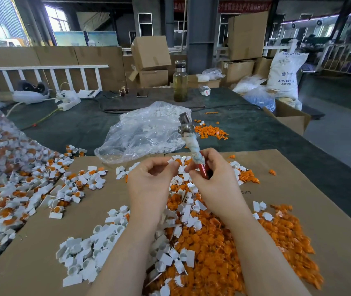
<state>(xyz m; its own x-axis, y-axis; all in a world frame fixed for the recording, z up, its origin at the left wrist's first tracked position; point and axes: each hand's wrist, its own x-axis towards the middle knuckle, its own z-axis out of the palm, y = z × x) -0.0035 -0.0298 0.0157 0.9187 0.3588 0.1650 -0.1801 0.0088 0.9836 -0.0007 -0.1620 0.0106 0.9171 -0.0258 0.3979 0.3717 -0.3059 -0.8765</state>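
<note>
Two hands meet above the middle of the cardboard sheet (320,189) that covers the surface. The left hand (149,178) pinches a small white plastic housing (173,162) between thumb and fingertips. The right hand (213,180) has its fingers curled round the red grip of a small hammer (191,144), and its thumb and forefinger reach across to the same piece.

The risk I see is in that double duty. With the right hand both steadying the housing and carrying the hammer, the grip on the tool looks loose, and the heavy metal head could swing down onto the left fingertips. It could also tip out of the hand into the heap of orange caps (213,242) below. The housing is tiny and held only by its edges, so a slight squeeze off-centre could flick it into the loose white housings (84,257), where it would be lost among the rest. Whether an orange cap is already seated in it, I cannot tell.

The hammer stands nearly upright, raised above the surface. Its long axis runs from the red grip in the palm up and away from the person, leaning a little to the left. The rag-wrapped shaft comes next, and the metal head sits topmost in front of the clear plastic bag (144,131).
</note>
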